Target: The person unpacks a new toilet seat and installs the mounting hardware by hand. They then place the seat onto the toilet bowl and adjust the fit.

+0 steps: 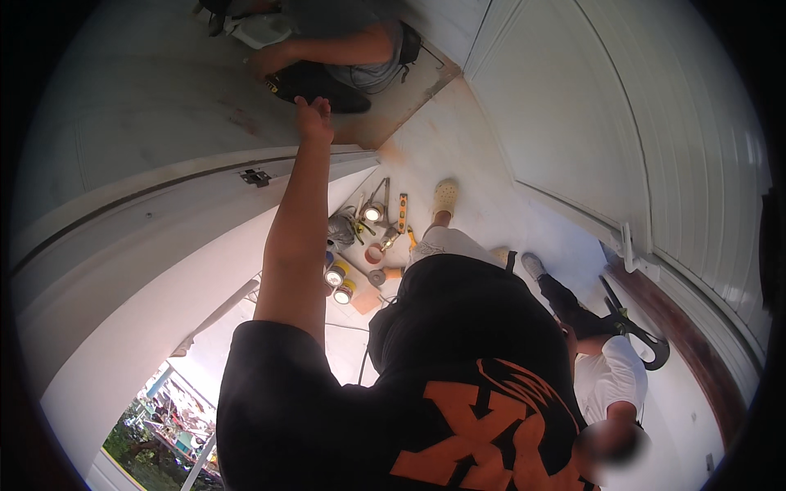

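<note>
My left hand [315, 119] reaches far forward at the end of an outstretched bare arm. Its fingers are apart, and nothing shows in them. Just beyond the fingertips is a dark, elongated shape [323, 87] with small yellow marks; whether I touch it cannot be made out. A co-worker in a grey top bends over there, with a bare forearm [344, 49] lying across above the dark shape. My right hand does not show.
A door frame with a metal latch plate [255, 177] runs under my arm. On the floor lie an orange spirit level [403, 211], a tape roll [374, 253] and several cans [336, 274]. A white door [573, 114] stands right. Another person in white [614, 372] is beside me.
</note>
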{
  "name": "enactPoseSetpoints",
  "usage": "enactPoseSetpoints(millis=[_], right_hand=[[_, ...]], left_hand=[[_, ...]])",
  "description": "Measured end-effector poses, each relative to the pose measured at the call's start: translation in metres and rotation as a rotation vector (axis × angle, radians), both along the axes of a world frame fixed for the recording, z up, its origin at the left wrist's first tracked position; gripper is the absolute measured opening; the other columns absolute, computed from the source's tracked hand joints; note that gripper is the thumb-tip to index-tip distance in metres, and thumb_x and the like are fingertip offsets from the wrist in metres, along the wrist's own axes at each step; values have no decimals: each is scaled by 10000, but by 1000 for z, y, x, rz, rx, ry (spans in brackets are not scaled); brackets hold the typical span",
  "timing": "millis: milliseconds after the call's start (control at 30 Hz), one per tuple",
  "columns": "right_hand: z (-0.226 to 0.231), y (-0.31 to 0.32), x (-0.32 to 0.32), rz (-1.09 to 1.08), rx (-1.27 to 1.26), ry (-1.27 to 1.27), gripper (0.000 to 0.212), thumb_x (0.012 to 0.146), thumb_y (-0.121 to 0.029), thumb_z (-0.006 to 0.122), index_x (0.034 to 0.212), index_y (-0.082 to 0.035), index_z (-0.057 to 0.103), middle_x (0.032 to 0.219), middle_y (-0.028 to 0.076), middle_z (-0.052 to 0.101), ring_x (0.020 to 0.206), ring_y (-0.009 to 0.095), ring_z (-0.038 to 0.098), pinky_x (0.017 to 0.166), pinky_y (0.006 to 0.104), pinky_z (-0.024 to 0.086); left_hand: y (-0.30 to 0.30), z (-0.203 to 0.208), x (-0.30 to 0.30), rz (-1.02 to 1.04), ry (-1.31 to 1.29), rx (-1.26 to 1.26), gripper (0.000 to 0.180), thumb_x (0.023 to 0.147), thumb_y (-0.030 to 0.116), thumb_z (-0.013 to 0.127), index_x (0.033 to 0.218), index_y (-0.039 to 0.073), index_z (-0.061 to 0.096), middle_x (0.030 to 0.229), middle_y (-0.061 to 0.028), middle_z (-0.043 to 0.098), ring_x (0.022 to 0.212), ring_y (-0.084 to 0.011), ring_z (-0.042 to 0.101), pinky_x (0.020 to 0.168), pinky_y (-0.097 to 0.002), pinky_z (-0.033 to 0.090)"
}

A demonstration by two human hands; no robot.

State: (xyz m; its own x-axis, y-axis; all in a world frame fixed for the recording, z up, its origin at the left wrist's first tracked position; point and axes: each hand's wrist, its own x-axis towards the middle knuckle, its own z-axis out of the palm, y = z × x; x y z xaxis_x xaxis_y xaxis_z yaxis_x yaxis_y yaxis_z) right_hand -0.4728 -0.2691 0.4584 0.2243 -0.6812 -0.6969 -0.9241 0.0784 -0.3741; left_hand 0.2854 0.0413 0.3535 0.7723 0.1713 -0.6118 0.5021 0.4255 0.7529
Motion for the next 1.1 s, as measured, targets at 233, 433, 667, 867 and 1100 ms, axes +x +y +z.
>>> enactPoseSetpoints(millis=[233,433,667,867,1100], right_hand=[[69,-9,217,69,105,-239,392,990,-355,757,1206,-44,657,777,58,674,625,117,637,552,275,514],[138,12,345,759,39,-383,760,856,-376,856,1450,-75,490,994,206,726,937,369,736,853,426,570],[167,37,359,1123,84,-598,770,808,-262,855,1466,-99,491,1280,206,673,1080,383,713,883,432,590],[192,28,320,1129,104,-827,627,874,-219,827,1420,-89,547,1262,169,674,1048,322,719,839,398,606],[211,7,264,1037,-162,-980,393,929,-73,746,1304,-75,629,1112,122,710,931,275,743,762,362,604]], left_hand=[[-86,88,-197,-1118,29,-9,430,1077,359,608,1338,17,619,1169,-121,699,964,-184,682,864,-325,559],[-115,192,-304,-1308,-1,-120,505,1041,373,677,1431,64,589,1283,-113,669,1136,-200,662,998,-348,535],[-75,248,-360,-995,-228,102,581,956,173,794,1456,20,541,1284,-118,665,1101,-166,664,967,-316,551],[-78,261,-411,-719,-234,122,438,982,145,752,1378,9,622,1121,-80,751,993,-148,720,895,-295,581],[-106,266,-442,-680,-292,164,384,1005,53,712,1361,-57,618,1166,-87,733,1036,-117,690,932,-268,558]])
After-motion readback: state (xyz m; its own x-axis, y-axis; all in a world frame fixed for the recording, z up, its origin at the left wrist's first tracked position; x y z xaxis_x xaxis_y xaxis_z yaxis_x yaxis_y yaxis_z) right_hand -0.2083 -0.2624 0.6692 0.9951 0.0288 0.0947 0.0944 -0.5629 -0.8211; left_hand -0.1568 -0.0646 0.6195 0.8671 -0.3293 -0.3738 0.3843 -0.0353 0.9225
